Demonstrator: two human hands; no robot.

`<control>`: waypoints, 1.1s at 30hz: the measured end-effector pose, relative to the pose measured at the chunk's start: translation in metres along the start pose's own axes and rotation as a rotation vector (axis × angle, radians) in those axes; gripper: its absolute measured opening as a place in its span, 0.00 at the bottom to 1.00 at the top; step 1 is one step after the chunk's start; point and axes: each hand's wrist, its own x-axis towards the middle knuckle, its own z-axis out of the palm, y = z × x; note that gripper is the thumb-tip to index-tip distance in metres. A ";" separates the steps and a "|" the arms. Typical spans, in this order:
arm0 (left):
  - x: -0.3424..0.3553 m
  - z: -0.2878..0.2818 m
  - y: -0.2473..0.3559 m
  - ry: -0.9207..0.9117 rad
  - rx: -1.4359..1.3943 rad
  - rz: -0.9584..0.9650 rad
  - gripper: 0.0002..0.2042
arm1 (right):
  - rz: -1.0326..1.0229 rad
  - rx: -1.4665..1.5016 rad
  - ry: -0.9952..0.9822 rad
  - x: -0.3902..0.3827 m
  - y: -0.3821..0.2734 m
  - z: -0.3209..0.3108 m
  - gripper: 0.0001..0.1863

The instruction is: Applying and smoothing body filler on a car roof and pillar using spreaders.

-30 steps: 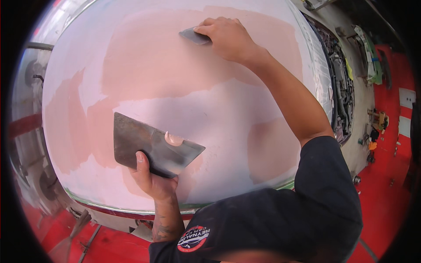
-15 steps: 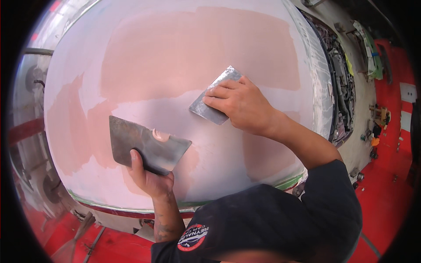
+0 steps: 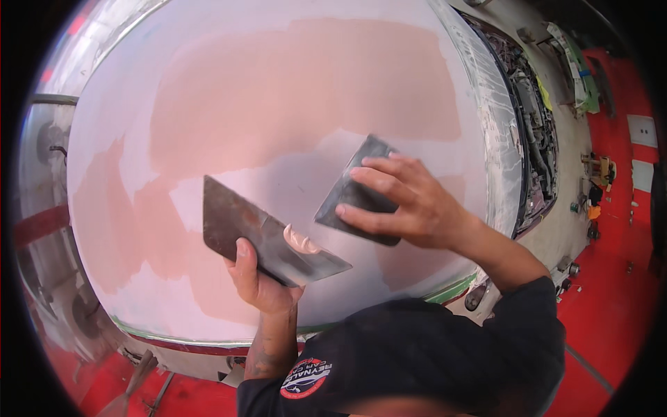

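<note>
Left grip [image 3: 267, 288] apparently closed around plate [image 3: 240, 221]

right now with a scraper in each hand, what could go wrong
The pink paste sits right at the far edge of the wide scraper in the left hand, so a tilt might drop some onto the patchy panel. The other scraper, in the right hand, looks close by; the two could knock together and jolt the paste loose.

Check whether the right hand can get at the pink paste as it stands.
Probably yes: the right hand holds its spreader near the pink paste, and nothing visible lies between them.
</note>
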 end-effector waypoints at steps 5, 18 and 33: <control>0.006 -0.009 0.013 -0.184 0.065 -0.017 0.23 | 0.291 -0.266 0.184 0.056 0.135 0.023 0.25; -0.002 -0.040 0.030 0.057 -0.144 -0.124 0.22 | 0.385 -0.228 -0.211 0.106 0.178 0.045 0.23; -0.008 -0.007 0.007 0.106 -0.149 -0.177 0.17 | 0.228 0.553 0.030 0.020 -0.014 -0.029 0.27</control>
